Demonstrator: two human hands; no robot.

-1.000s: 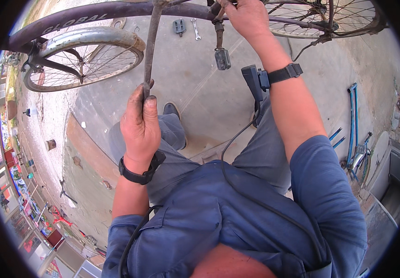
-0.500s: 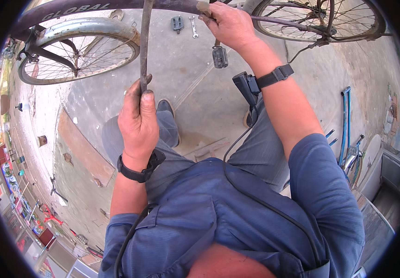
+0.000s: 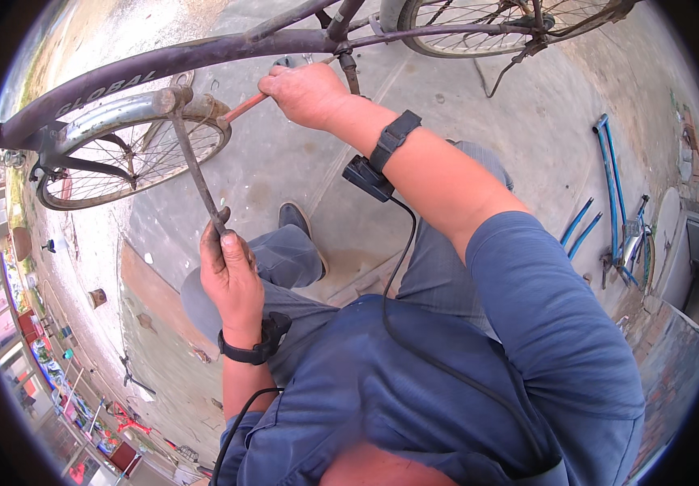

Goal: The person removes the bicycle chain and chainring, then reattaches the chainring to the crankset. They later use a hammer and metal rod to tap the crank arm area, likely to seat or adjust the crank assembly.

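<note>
My left hand is closed around the lower end of a hammer with a long metal handle. Its rusty head stands up in front of the front wheel. My right hand grips a slim tool with an orange-red shaft, whose far end points left towards the hammer head; its exact kind is hidden by my fingers. That hand is just below the purple bicycle frame, close to the crank arm. A pedal lies on the ground, partly covered by my right hand.
The bicycle's rear wheel is at the top right. Blue bicycle frame tubes lie on the concrete at the right. A brown board is on the ground at the left, and a cable hangs from my right wrist.
My right hand has moved left and down from the frame, and the orange-red tool now shows in it. The hammer head has come into view, its handle tilting left. The whole view has shifted.
</note>
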